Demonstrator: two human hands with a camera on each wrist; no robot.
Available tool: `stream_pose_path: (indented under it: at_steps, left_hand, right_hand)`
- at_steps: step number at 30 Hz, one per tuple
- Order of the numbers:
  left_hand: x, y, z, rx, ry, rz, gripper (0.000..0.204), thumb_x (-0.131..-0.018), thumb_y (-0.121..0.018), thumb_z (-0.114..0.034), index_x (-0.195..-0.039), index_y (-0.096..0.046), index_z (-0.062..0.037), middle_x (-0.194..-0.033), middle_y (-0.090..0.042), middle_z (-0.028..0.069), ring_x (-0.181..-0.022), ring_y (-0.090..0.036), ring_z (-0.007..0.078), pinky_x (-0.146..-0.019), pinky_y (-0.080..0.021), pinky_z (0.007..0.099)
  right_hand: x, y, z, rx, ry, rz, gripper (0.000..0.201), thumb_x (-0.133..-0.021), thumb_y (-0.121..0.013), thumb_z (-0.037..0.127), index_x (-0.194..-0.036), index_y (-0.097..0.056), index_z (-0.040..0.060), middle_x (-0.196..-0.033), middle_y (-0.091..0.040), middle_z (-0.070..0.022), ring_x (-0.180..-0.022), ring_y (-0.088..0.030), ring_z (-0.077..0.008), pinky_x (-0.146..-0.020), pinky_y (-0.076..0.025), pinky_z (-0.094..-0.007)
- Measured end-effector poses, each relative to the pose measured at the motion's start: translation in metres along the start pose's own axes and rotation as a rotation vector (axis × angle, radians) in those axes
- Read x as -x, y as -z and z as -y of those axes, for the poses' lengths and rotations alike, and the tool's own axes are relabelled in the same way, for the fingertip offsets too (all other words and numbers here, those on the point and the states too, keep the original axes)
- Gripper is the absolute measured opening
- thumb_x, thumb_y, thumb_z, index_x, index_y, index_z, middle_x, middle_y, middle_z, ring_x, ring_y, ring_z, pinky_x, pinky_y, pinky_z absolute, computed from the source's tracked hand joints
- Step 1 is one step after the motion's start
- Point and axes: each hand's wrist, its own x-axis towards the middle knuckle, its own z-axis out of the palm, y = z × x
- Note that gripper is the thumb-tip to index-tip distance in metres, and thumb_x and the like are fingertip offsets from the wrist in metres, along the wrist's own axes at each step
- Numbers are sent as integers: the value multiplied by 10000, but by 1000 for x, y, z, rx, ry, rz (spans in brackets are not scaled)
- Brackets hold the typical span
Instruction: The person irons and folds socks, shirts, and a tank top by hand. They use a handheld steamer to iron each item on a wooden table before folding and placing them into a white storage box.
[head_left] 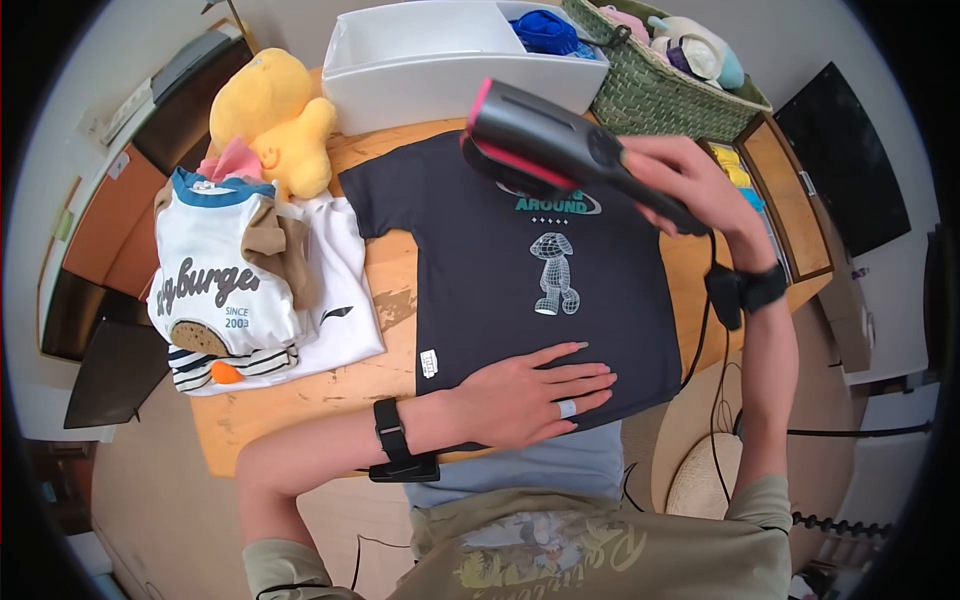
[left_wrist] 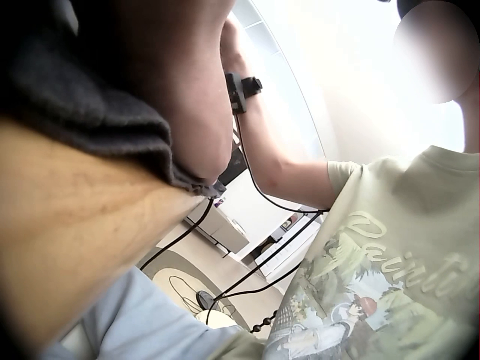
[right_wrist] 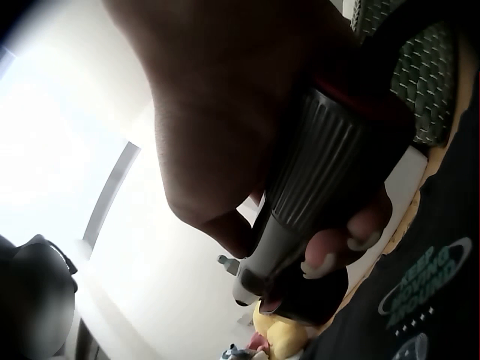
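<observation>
A dark T-shirt (head_left: 480, 280) with a dog print lies spread on the wooden table (head_left: 310, 400). My left hand (head_left: 525, 400) rests on its lower part, fingers straight and spread, a ring on one finger. Above the shirt's upper right, my right hand (head_left: 685, 185) grips the handle of a grey and pink handheld garment steamer (head_left: 545, 135). The steamer's head points left, over the chest lettering. In the right wrist view, fingers curl round its ribbed handle (right_wrist: 319, 161). The left wrist view shows the shirt hem (left_wrist: 97, 112) at the table edge.
Folded clothes (head_left: 215, 280) and a yellow plush toy (head_left: 270, 120) sit at the left. Behind stand a white bin (head_left: 430, 80) and a green woven basket (head_left: 660, 90). An open wooden box (head_left: 790, 190) lies at the right. The steamer's black cord (head_left: 697, 345) hangs off the right edge.
</observation>
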Motion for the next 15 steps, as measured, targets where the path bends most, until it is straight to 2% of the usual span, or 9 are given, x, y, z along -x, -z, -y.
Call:
stream_pose_path:
  at_steps: [4, 7, 10, 13, 15]
  left_hand:
    - [0, -3, 4, 39, -83, -67, 543, -1096, -466, -343, -1566, -457, -69, -1654, -418, 92, -1551, -349, 202, -1318, -216, 425]
    - [1, -4, 4, 31, -103, -67, 549, -1088, -476, -327, -1575, -447, -76, -1661, -406, 93, -1553, -345, 201, -1317, -221, 413]
    - [1, -2, 3, 38, -89, -34, 560, -1082, -477, -317, -1595, -422, -98, -1661, -404, 96, -1553, -345, 206, -1318, -220, 413]
    - [1, 3, 1, 9, -67, 44, 553, -1119, -394, -323, -1651, -318, -193, -1697, -332, 61, -1575, -296, 199, -1331, -196, 424]
    - [0, 3, 1, -5, -58, 63, 561, -1119, -386, -327, -1660, -297, -209, -1701, -324, 56, -1576, -293, 197, -1330, -195, 426]
  right_hand:
    - [53, -6, -12, 9, -66, 50, 491, -1095, -571, 362, -1482, -592, 61, -666, -607, -4, -523, -578, -53, -480, -444, -209]
    - [85, -14, -28, -25, -115, 119, 487, -1091, -577, 334, -1484, -589, 46, -693, -620, -8, -547, -583, -59, -501, -451, -222]
    - [107, -19, -42, -67, -129, 186, 481, -1081, -590, 322, -1473, -603, 43, -690, -622, -11, -546, -582, -66, -508, -464, -235]
    - [116, -20, -45, -88, -148, 226, 483, -1069, -602, 305, -1472, -607, 41, -685, -620, -15, -549, -585, -72, -518, -474, -245]
    - [118, -19, -45, -61, -188, 258, 488, -1065, -593, 296, -1488, -596, 53, -680, -612, -14, -563, -595, -80, -540, -486, -253]
